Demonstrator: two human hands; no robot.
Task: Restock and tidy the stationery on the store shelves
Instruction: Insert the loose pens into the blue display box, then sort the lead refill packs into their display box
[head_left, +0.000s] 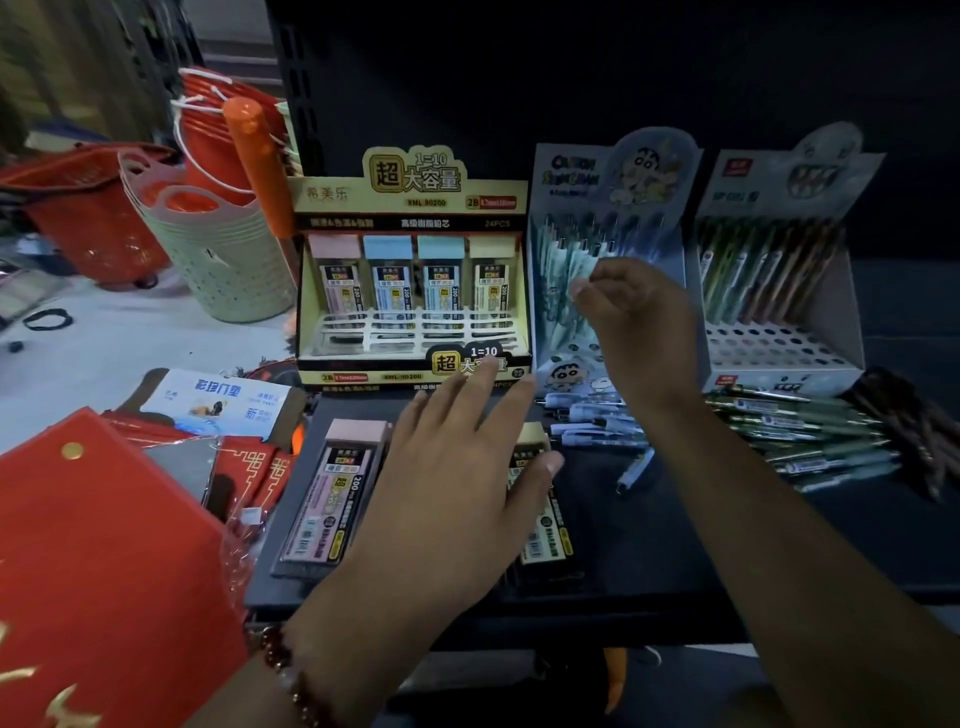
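Note:
My left hand (462, 467) hovers flat with straight fingers over loose pencil-lead cases on the dark shelf; a pink-capped case (332, 493) lies to its left and a yellow-capped one (537, 525) shows by the thumb. Behind stands the yellow lead display box (410, 270) with several cases upright. My right hand (634, 317) is raised at the cartoon pen display box (576, 249), fingers curled, fingertips pinching a pale blue pen among those standing in it. Loose blue pens (597, 421) lie on the shelf before that box.
A third display box (774, 291) with green and brown pens stands at right, loose green pens (810, 431) heaped in front. Red packets (93, 545) and a card pack (218, 405) lie at left. Stacked baskets (218, 244) and red buckets stand on the floor beyond.

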